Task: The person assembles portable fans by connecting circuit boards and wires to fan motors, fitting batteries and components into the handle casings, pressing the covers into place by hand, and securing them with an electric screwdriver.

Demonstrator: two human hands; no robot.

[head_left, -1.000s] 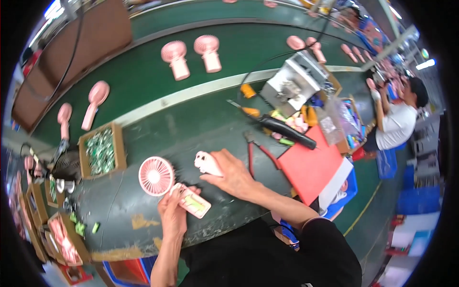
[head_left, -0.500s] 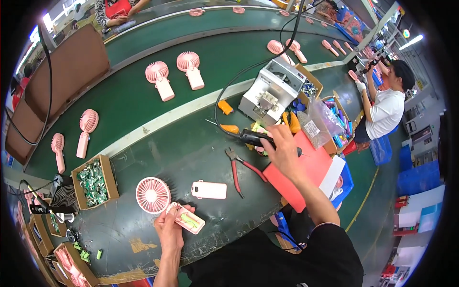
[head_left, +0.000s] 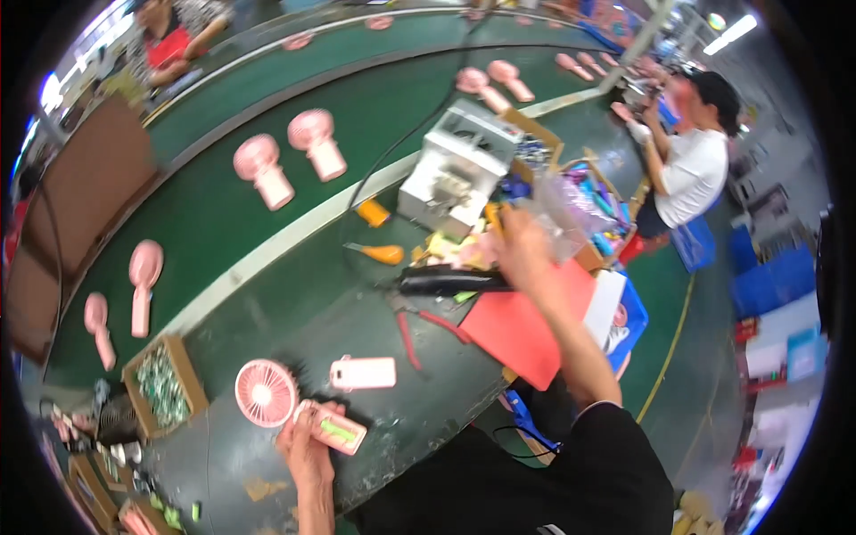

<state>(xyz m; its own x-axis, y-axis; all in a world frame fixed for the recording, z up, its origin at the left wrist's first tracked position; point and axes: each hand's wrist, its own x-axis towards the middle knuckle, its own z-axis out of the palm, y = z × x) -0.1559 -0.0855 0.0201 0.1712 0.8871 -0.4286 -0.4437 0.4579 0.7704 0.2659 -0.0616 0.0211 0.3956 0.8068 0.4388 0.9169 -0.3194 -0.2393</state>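
My left hand (head_left: 308, 448) is closed on a pink handheld fan by its opened handle (head_left: 341, 432), inside which something light green shows. The fan's round slatted head (head_left: 267, 393) points to the far left. A loose pink handle cover (head_left: 363, 373) lies just beyond on the bench. My right hand (head_left: 524, 250) is smeared by motion over the clutter beside the grey machine; its fingertips are close to a yellow handle (head_left: 494, 219), and whether they grip it I cannot tell. A black power screwdriver (head_left: 453, 281) lies below that hand, next to red-handled cutting pliers (head_left: 408, 332).
A grey-white machine (head_left: 453, 174) stands at the bench's back edge. A red sheet (head_left: 526, 325) lies at right. A box of circuit boards (head_left: 192, 383) sits left. Pink fans (head_left: 314, 143) rest on the green conveyor (head_left: 209, 201). A co-worker (head_left: 691, 152) sits at far right.
My right hand has let go of the black screwdriver, which now lies on the bench, and has moved toward the yellow handle. My left hand still holds the fan. The whole view has shifted.
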